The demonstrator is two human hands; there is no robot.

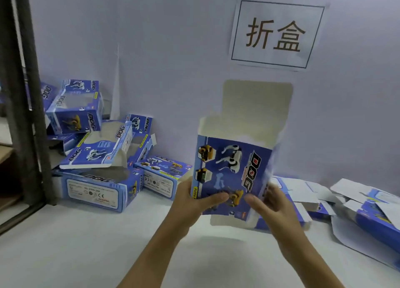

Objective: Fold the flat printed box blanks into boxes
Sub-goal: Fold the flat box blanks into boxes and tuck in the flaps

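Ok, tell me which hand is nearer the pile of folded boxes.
Left. The left hand grips the held box on the side facing the pile; the right hand grips its far side.

Folded boxes piled left, held box centre, flat blanks right, sign behind
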